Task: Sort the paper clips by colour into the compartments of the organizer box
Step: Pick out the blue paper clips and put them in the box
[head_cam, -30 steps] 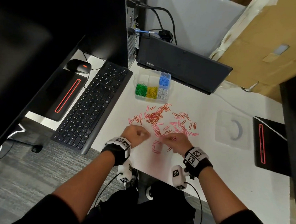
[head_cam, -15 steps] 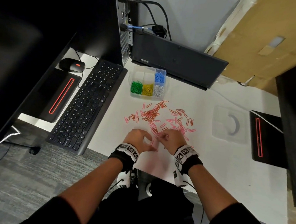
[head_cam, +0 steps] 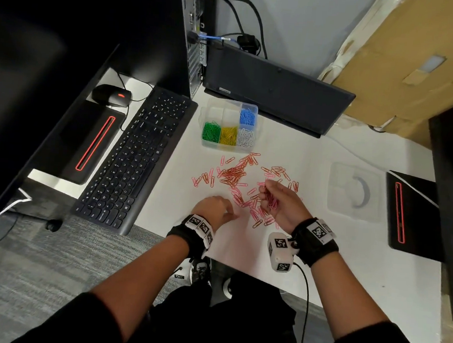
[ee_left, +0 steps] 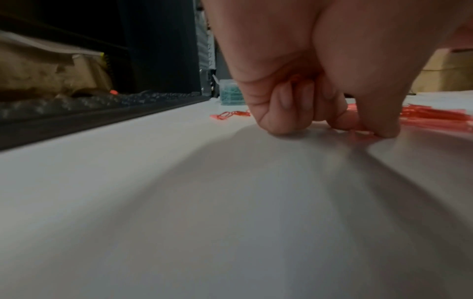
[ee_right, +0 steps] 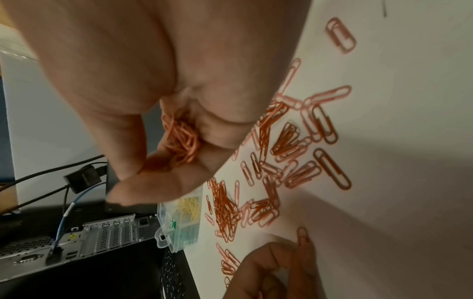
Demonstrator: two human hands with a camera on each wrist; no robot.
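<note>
Bench (head_cam: 242,242): white, red clips (head_cam: 233,173) scattered.
Right hand (head_cam: 279,202): clutches a clip bunch (ee_right: 181,141).
Left hand (head_cam: 213,209): pinching one clip.
Organizer box (head_cam: 204,143): straight beyond; right nearer.

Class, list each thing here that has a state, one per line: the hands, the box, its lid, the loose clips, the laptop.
Right hand: raised, gripping a bunch of red clips.
Left hand: on the desk, pinching a red clip.
Box: open; green, yellow, white and blue compartments filled, two empty.
Lid: off, lying flat.
Loose clips: scattered, unsorted.
Laptop: closed.
</note>
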